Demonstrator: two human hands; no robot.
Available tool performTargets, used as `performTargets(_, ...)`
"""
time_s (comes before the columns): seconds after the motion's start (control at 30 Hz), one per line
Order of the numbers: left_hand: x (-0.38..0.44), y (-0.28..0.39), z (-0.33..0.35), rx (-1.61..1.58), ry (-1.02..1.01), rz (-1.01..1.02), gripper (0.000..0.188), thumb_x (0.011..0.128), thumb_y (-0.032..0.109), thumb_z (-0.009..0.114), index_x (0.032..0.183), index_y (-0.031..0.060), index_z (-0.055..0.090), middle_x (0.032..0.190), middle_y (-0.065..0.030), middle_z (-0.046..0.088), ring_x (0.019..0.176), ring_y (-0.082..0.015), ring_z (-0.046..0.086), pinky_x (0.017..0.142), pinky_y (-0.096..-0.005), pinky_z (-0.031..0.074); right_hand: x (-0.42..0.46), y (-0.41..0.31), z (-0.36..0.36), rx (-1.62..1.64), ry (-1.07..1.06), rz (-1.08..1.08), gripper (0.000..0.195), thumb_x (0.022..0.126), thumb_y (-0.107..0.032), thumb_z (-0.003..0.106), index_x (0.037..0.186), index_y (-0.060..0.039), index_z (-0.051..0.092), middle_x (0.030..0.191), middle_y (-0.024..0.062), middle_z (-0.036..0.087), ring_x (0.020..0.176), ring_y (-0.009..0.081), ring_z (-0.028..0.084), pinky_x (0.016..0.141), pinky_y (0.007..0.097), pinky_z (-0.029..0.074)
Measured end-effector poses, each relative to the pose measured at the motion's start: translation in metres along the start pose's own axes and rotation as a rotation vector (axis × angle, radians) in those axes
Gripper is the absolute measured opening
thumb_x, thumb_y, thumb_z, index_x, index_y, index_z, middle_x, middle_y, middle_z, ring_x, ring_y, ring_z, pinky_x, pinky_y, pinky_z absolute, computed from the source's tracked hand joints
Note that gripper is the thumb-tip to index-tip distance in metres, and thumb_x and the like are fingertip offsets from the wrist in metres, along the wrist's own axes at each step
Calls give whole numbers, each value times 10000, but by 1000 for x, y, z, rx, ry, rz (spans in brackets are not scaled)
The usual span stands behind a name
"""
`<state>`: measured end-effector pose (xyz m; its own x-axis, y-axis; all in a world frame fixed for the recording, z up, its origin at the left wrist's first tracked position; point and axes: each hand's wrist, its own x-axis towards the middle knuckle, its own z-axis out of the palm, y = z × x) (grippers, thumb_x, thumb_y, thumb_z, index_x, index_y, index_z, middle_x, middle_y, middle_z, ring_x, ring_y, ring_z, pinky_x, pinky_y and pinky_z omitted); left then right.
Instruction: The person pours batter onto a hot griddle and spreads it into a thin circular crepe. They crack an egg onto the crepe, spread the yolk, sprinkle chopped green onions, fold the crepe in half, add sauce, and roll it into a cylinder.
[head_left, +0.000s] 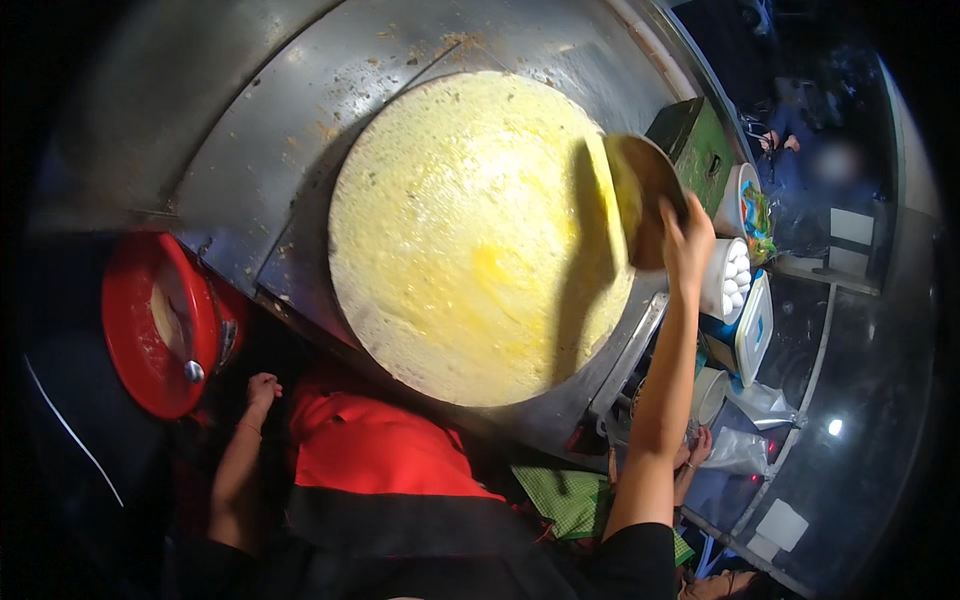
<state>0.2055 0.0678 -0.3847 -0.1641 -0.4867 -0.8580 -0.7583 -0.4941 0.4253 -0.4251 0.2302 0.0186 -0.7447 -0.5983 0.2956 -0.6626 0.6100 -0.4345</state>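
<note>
A large round crepe (457, 225) covers the round griddle in front of me, with wet yellow egg spread over its top. At the griddle's right side my right hand (686, 232) grips a brown scraper-like tool (652, 202) with a curved outline. The tool's straight pale edge is at the right part of the crepe and casts a dark shadow on it. My left hand (264, 388) is beside my red apron at the lower left, its fingers curled, touching nothing that I can see. Whether the tool touches the crepe cannot be told.
A red basin (154, 322) with batter and a metal utensil stands at left. Crumbs lie on the steel counter (300, 142). Along the right are a green box (694, 142), a tub of white eggs (735, 277) and a lidded container (754, 330). Another person's hands (697, 450) are at lower right.
</note>
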Motion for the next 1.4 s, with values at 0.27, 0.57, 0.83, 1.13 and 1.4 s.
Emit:
performTargets(0.27, -40, 19, 29, 96, 53, -22, 130, 811, 114, 508, 847, 16, 586, 647, -71, 598, 525, -130, 552, 484, -257, 446, -142, 28, 28, -170, 61, -309, 227, 728, 40, 497, 885, -52, 634, 938, 120, 620, 975, 269, 560, 955, 460, 316)
performTargets(0.57, -53, 72, 54, 358, -4, 111, 181, 772, 101, 463, 833, -1, 599, 665, -86, 602, 582, -180, 575, 553, -294, 450, -202, -48, -12, -63, -45, -359, 221, 691, 19, 555, 884, -44, 644, 812, 115, 627, 735, 195, 619, 655, 289, 483)
performTargets(0.83, -37, 67, 38, 171, -45, 30, 202, 814, 112, 463, 939, 4, 580, 798, -88, 614, 646, -155, 585, 548, -288, 455, -238, -141, 5, -348, -196, -34, 498, 631, -56, 595, 1122, -126, 545, 516, 82, 518, 394, 216, 497, 408, 314, 398)
performTargets(1.13, -32, 30, 19, 41, 2, 22, 152, 825, 153, 492, 897, 57, 585, 707, -57, 610, 548, -124, 560, 470, -244, 417, -115, -45, -22, 453, -784, 186, 313, 787, -236, 591, 951, 28, 552, 742, 23, 596, 680, 98, 524, 630, 273, 451)
performTargets(1.4, 6, -63, -11, 263, -47, 154, 129, 737, 156, 552, 724, 61, 638, 632, -23, 604, 595, -99, 562, 546, -251, 440, -71, -134, 64, 23, -778, -385, 249, 671, -193, 637, 835, -18, 570, 704, 174, 564, 654, 281, 563, 618, 347, 434)
